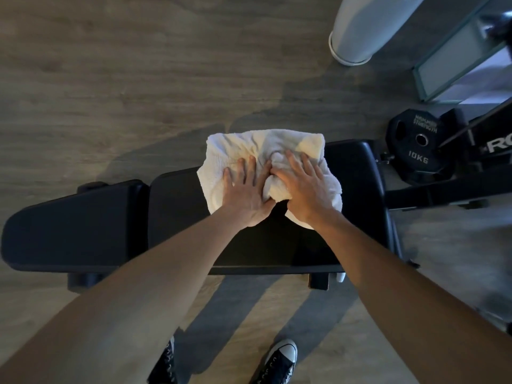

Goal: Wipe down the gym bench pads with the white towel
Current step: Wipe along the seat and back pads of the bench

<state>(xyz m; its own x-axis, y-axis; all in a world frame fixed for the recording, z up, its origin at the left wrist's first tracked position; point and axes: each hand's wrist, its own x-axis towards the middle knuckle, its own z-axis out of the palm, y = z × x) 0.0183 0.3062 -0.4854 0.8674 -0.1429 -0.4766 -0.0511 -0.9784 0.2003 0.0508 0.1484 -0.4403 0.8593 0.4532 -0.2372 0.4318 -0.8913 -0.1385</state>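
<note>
A black gym bench lies crosswise in front of me, with a long back pad (357, 195) on the right and a shorter seat pad (74, 228) on the left. A crumpled white towel (243, 148) lies on the far edge of the long pad and hangs partly past it. My left hand (248, 189) presses flat on the towel's left half, fingers spread. My right hand (303, 184) presses on the bunched right half, fingers apart. The two hands sit side by side, almost touching.
A black 10 kg weight plate (415, 145) leans on a black rack frame (487, 151) at the right. A white column base (357, 34) and a glass-edged panel (454, 56) stand at the back right. The floor is wood-look planks (110, 79). My black sneakers (279, 361) are below the bench.
</note>
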